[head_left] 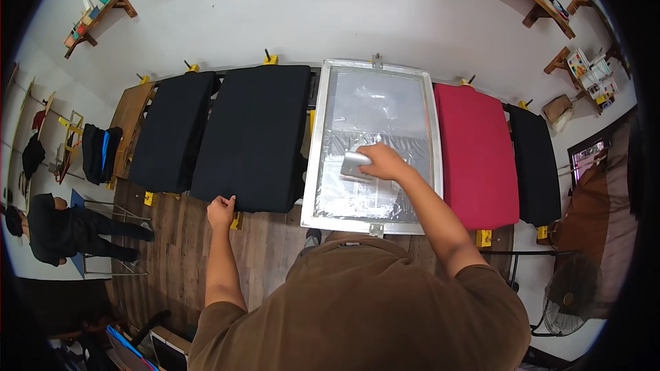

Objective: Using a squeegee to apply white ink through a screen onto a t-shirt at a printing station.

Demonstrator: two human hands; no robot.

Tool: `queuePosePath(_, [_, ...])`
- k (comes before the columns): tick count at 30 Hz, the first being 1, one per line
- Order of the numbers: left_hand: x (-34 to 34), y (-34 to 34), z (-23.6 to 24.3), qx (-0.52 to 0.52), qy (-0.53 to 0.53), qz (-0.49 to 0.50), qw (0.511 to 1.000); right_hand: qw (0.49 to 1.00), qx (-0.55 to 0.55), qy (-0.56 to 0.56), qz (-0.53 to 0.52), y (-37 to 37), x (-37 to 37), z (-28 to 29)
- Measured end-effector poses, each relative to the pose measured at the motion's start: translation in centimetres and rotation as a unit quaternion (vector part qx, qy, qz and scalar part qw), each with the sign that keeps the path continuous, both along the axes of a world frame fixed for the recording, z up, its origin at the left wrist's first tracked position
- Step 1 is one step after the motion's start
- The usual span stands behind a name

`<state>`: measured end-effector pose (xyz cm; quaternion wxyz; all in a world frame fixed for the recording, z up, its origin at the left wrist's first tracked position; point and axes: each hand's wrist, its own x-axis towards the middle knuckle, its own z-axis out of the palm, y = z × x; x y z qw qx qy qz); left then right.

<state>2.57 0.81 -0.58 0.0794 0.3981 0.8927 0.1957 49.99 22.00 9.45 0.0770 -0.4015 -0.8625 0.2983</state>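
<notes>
My right hand is closed round a smooth silver-grey piece with a curved, shiny face; its kind is hard to make out. It is over the middle of a screen-printing frame, whose metal rim surrounds a glossy, wrinkled clear film over grey mesh. Left of the frame lies a board covered in black fabric. At that board's near edge my left hand is closed, its fingertips pinching the fabric's lower hem.
A red-covered board and a narrower black one stand right of the frame. Further left is another black-covered board. A fan stands at the lower right, and a person in dark clothes is at far left.
</notes>
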Motion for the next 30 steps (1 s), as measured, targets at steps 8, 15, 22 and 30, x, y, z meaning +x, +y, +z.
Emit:
queuePosePath(8, [-0.2,0.1,-0.2,0.042,-0.007,-0.035,0.998,0.999,0.001,-0.029,-0.016,0.4,-3.9,-3.5])
queuePosePath(15, [-0.4,-0.2,0.0,0.087,-0.059,-0.096,0.99,0.996,0.014,-0.037,-0.08,-0.3,-3.9,-3.1])
queuePosePath(22, [-0.3,0.3,0.5,0.096,-0.106,-0.125,0.982,0.982,0.039,-0.154,-0.105,-2.3,-4.7,-0.8])
queuePosePath(30, [0.0,-0.3,1.2,0.102,-0.055,-0.091,0.989,0.994,0.027,-0.076,-0.073,-2.5,-4.3,0.4])
